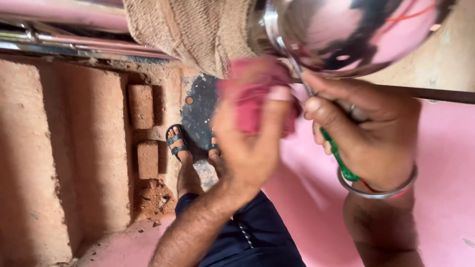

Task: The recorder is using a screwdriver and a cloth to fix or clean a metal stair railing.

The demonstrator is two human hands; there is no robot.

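Wiping step under way; left hand [247,143] clamps red cloth [255,94], centre frame; right hand [371,133] grips steel bowl [346,29] by its rim; next likely needs turning the bowl.

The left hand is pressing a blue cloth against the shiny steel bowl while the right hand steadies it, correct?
Not quite: the cloth is red-pink, not blue, as the head view shows. The left hand presses it by the steel bowl while the right hand steadies it.

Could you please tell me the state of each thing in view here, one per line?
left hand: closed on the red cloth, blurred.
red cloth: bunched, pressed up near the bowl.
right hand: gripping a green-handled tool at the bowl's rim.
steel bowl: held up, shiny, tilted.
green-handled tool: clasped, mostly hidden.
metal bangle: on right wrist.
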